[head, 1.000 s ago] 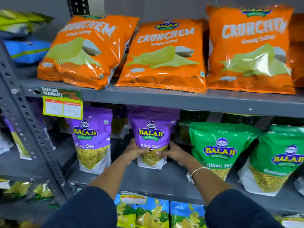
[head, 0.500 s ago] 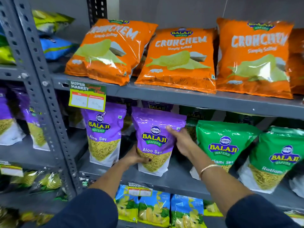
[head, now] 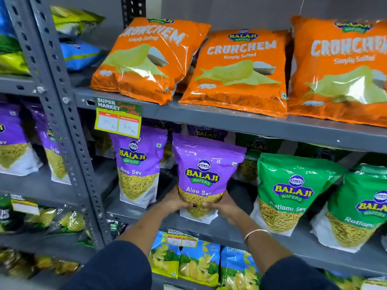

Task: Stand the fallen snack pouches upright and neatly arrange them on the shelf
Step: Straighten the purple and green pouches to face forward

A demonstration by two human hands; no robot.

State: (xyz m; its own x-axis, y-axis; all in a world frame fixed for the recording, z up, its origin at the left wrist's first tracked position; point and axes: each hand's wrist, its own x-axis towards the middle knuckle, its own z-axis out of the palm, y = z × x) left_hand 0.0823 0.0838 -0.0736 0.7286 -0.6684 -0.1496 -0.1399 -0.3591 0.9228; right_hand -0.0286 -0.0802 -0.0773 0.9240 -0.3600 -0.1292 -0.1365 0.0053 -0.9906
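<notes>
A purple Aloo Sev pouch (head: 204,170) stands upright near the front of the grey middle shelf (head: 234,233). My left hand (head: 174,200) grips its lower left side and my right hand (head: 225,204) grips its lower right side, thumbs on the front. A second purple Aloo Sev pouch (head: 137,166) stands upright to its left. On the right, two green Ratlami Sev pouches (head: 290,191) (head: 362,208) stand leaning a little. More purple and green pouches sit behind them, partly hidden.
Three orange Crunchem bags (head: 238,70) lean on the upper shelf. A price tag (head: 118,118) hangs from that shelf's edge. A perforated grey upright (head: 62,126) divides off the left bay with more purple pouches (head: 12,141). Blue and yellow bags (head: 199,262) fill the shelf below.
My right hand dropped from the pouch's upper right edge to its lower right side. The pouch now stands straighter, and the camera has moved closer and shifted left.
</notes>
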